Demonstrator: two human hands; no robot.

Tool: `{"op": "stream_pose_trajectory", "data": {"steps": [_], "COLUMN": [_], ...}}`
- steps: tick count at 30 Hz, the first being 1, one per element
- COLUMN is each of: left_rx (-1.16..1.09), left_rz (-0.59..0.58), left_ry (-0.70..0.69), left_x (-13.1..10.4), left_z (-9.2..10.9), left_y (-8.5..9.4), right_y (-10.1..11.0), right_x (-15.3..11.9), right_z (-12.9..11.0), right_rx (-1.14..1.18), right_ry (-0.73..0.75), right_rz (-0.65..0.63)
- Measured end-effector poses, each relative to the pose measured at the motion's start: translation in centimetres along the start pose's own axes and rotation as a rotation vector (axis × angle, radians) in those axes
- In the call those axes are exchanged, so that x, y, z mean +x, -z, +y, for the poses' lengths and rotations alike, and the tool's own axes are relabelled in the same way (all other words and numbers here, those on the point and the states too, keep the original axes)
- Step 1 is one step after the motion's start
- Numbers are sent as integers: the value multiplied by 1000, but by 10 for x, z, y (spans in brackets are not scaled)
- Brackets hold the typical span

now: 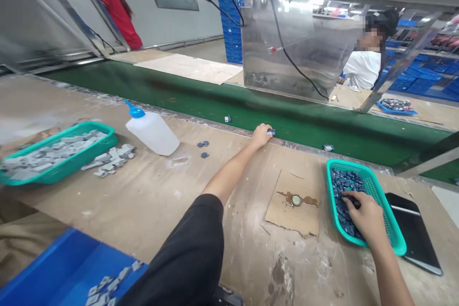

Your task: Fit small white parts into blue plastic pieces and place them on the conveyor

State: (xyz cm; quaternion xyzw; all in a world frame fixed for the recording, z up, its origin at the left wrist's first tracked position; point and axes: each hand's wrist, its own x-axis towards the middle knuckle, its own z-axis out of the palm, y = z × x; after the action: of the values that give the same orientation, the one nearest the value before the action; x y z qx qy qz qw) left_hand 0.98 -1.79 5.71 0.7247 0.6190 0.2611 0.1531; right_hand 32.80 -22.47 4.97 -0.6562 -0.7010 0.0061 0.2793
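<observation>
My left hand [261,136] reaches to the near edge of the green conveyor belt [297,135], its fingers closed on a small grey-and-dark-blue plastic part [271,132]. My right hand [366,214] is over the teal basket [389,229] on the right, which holds many small dark blue plastic pieces [346,179]. Thumb and fingers pinch one dark piece [353,202] there. Between my arms a bottle cap [296,200] lies on a torn cardboard piece [290,222] with brown wet stains. Two similar parts, one left [228,118] and one right [328,147], rest on the belt.
A white squeeze bottle [153,133] with a blue top stands left of several dark pieces [204,155]. Further left are a teal basket [60,167] of grey parts and a loose pile [111,158]. A phone [416,234] lies beside the right basket. A person [364,67] sits beyond.
</observation>
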Motion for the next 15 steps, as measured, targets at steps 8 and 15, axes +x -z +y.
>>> {"op": "stream_pose_trajectory", "data": {"steps": [8,15], "left_rx": [-3,-310], "left_rz": [219,265], "left_ry": [300,412], "left_x": [17,16], "left_z": [-56,-76], "left_y": [34,65], "right_y": [1,0], "right_x": [-3,-2], "right_z": [-1,-3], "right_rx": [121,138], "right_ry": [-174,-84], "right_rz": [151,219]}}
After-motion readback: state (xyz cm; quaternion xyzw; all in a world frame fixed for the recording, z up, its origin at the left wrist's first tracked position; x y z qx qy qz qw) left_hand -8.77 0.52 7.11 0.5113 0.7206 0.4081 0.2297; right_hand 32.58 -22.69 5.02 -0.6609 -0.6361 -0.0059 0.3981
